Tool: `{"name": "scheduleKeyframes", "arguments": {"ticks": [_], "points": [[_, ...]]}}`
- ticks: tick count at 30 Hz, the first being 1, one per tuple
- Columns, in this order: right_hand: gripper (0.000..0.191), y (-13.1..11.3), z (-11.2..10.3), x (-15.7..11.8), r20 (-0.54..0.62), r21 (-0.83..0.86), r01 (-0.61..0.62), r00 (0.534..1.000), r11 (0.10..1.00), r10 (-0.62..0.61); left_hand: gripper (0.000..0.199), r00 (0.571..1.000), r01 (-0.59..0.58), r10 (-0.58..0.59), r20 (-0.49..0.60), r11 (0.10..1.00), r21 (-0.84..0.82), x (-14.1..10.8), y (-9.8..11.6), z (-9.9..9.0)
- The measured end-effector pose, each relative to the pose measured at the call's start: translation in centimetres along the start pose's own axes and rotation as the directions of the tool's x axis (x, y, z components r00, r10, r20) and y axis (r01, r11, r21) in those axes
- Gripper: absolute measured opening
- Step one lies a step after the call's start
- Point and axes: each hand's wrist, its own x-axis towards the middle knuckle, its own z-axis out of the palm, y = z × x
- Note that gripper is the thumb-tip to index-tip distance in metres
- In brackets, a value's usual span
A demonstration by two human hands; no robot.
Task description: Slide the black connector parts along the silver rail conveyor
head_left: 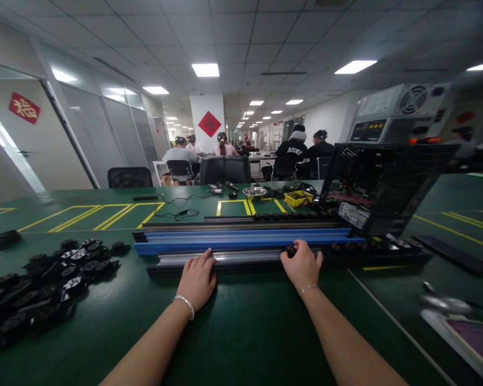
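Across the green table (241,332) lie long rails, among them a blue rail (241,241) and, nearer me, a black rail with a silvery strip (245,258). My left hand (196,276) rests on the near rail's left part, fingers spread a little, holding nothing. At the rail's right part, my right hand (301,265) pinches a small black part (290,251) between thumb and fingers. Several similar black parts (346,249) stand in a row on the rail to the right of it.
A heap of black parts (70,273) lies at the left. An open computer case (386,182) stands at the right, near a keyboard (456,254). Farther back are a metal bowl (255,192), a yellow basket (299,199) and cables. People sit in the background.
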Motion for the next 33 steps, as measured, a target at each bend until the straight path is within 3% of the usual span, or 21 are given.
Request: {"name": "scheduleKeyframes", "arguments": {"ticks": [33], "points": [[0.024, -0.01, 0.37, -0.1, 0.053, 0.037, 0.106, 0.993, 0.994, -0.108, 0.04, 0.999, 0.032, -0.032, 0.002, 0.999, -0.008, 0.13, 0.28, 0.45]]}}
